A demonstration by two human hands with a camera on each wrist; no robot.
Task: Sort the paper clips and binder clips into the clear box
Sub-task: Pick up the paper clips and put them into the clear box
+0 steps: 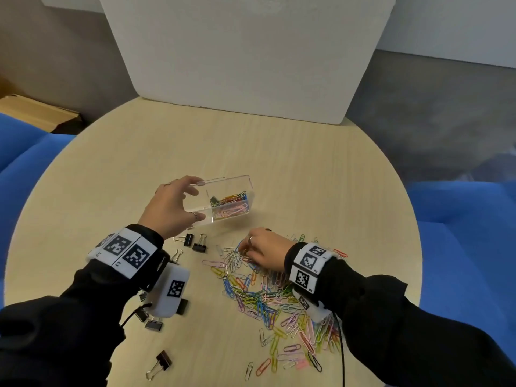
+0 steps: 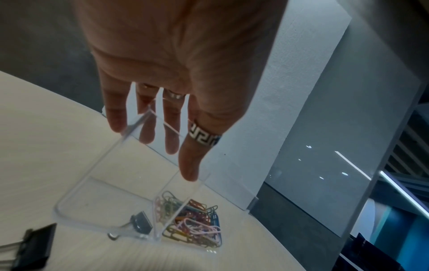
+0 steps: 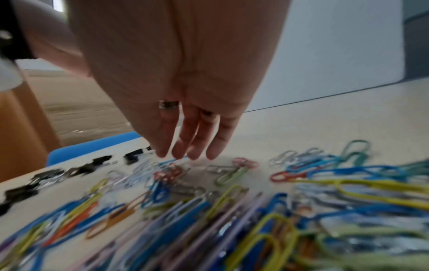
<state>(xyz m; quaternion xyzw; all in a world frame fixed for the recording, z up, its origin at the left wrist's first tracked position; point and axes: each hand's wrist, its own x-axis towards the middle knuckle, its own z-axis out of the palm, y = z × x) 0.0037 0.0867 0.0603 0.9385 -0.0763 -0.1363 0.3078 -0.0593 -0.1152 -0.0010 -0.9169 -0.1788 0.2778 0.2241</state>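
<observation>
Between the thumb and fingers of the left hand (image 1: pixel 170 208), the box (image 1: pixel 237 183) is clear plastic, rectangular, and held tilted with its near end raised off the bench (image 1: pixel 307 163); the thumb presses one long wall and the fingers curl over the other. A clear divider splits it in two: the compartment farther from that hand holds a tangle of coloured paper clips (image 2: pixel 192 225), pink, blue, orange and green, while the nearer one holds one black binder clip (image 2: pixel 141 221). Right of that hand, the right hand (image 1: pixel 262 252) reaches down with fingers bunched at the far edge of the pile (image 1: pixel 276 305) of loose clips, thin wire loops in yellow, blue, pink, purple and silver, spread under and behind its wrist. Whether those fingertips (image 3: pixel 192 154) pinch a clip or only touch the pile cannot be told: the right wrist view is smeared with blur and the head view shows only knuckles. Black binder clips (image 1: pixel 195 243) with silver handles lie just below the left hand, and several more are partly hidden under the left wrist's camera (image 1: pixel 170 291).
</observation>
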